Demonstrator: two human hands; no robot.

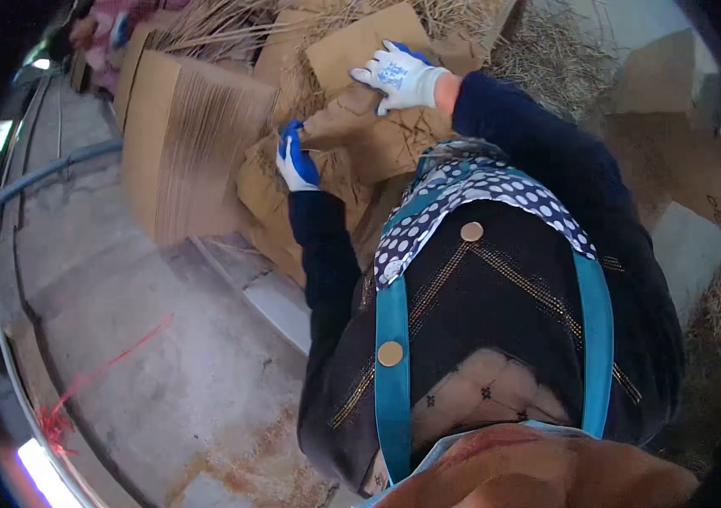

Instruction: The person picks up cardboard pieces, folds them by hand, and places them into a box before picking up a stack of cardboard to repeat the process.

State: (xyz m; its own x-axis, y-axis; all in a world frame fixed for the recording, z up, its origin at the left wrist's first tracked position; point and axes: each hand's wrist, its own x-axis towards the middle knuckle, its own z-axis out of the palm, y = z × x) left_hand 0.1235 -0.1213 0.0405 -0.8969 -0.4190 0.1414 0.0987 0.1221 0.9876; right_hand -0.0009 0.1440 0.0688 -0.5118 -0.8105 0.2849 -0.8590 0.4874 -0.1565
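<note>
My right hand (399, 78), in a white glove with blue fingertips, lies on a flat brown cardboard sheet (352, 52), fingers and thumb spread. Lower and to the left, my left hand (297, 158), in a matching blue and white glove, has its fingers bent together at the edge of a crumpled brown sheet (343, 118). What is between those fingers is too small to tell. Bits of dark stalk are scattered over the brown sheets between my hands and my apron. A tall stack of cardboard sheets (200, 144) stands just left of my left hand.
Dry straw-like stalks (547, 59) are heaped at the back right, with longer stalks (225, 25) at the back left. Cardboard boxes (657, 76) stand at the right. Red string (56, 419) and a blue pipe (56, 169) lie on the left. Someone in pink is at upper left.
</note>
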